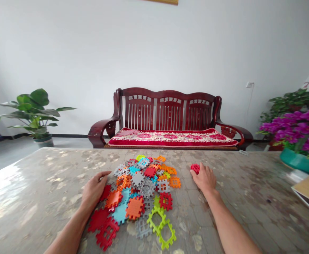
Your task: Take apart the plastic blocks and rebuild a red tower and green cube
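While left hand (94, 187) curls loosely, right hand (206, 178) pinching red piece (195, 168)

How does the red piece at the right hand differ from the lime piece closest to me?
Colour: the red piece is red, the lime piece yellow-green.
Contact: the right hand has its fingers on the red piece; nothing grips the lime piece.
Place: the red piece is apart from the pile; the lime piece lies at its near end.
Both have notched edges.
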Available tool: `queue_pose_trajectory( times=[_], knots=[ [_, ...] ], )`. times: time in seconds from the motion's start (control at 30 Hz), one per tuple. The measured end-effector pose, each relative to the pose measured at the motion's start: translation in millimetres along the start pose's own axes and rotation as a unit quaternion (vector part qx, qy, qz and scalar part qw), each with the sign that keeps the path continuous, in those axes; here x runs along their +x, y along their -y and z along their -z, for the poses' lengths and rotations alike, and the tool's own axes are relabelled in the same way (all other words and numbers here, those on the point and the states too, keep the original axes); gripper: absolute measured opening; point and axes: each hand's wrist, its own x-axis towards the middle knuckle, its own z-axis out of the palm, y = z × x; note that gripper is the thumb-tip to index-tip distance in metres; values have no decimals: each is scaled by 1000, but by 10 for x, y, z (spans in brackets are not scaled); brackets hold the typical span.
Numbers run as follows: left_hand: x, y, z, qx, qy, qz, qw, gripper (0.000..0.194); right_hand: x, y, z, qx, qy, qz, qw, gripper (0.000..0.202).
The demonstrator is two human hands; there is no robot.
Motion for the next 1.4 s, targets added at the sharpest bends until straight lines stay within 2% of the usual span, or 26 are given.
queue_pose_trajectory(
  times=[0.07, 0.13, 0.17, 0.27, 0.37, 0.4, 0.47, 0.57, 0.63, 0.7, 0.77, 0.87, 1.03, 1.1, 1.27, 1.4],
  knots=[
    [-4, -10, 4, 0, -5, -3, 1000, 37, -26, 4, 10, 24, -43, 15, 999, 54],
    [-10, -22, 8, -2, -9, -5, 1000, 36, -78, 38, 19, 93, -77, 67, 990, 44],
    [-13, -27, 9, -3, -9, -4, 1000, 36, -118, 72, 23, 146, -71, 106, 981, 37],
    [-18, -38, 13, -4, 0, 7, 1000, 37, -291, 234, 32, 307, 32, 228, 923, 16],
    [-25, -52, 22, -2, 6, 14, 1000, 38, -484, 416, 53, 388, 131, 300, 862, 6],
    [-28, -58, 27, -2, 7, 14, 1000, 39, -537, 462, 65, 398, 155, 310, 850, 8],
    [-37, -71, 38, -3, 9, 12, 1000, 39, -613, 521, 98, 393, 201, 325, 836, 28],
    [-44, -82, 49, -4, 8, 8, 1000, 39, -661, 537, 154, 333, 248, 367, 832, 64],
    [-42, -80, 48, -1, 5, 5, 1000, 38, -668, 526, 183, 289, 260, 400, 830, 81],
    [-36, -70, 42, 2, 6, 5, 1000, 38, -671, 518, 198, 262, 262, 424, 827, 85],
    [-31, -58, 34, 4, 7, 6, 1000, 39, -678, 518, 198, 254, 255, 434, 826, 76],
    [-26, -42, 24, 6, 2, 7, 1000, 38, -695, 528, 189, 259, 244, 435, 827, 63],
    [-18, -25, 14, -3, -3, 3, 1000, 36, -640, 502, 216, 332, 250, 415, 809, 64],
    [-19, -24, 15, -7, -3, -1, 1000, 35, -546, 448, 218, 371, 230, 384, 813, 62],
    [-30, -43, 30, -5, 3, 4, 1000, 37, -153, 132, 96, 424, 83, 218, 875, 58],
    [-29, -49, 37, -5, 4, -1, 1000, 37, 112, -181, -44, 403, -16, 108, 909, 58]
  ],
)
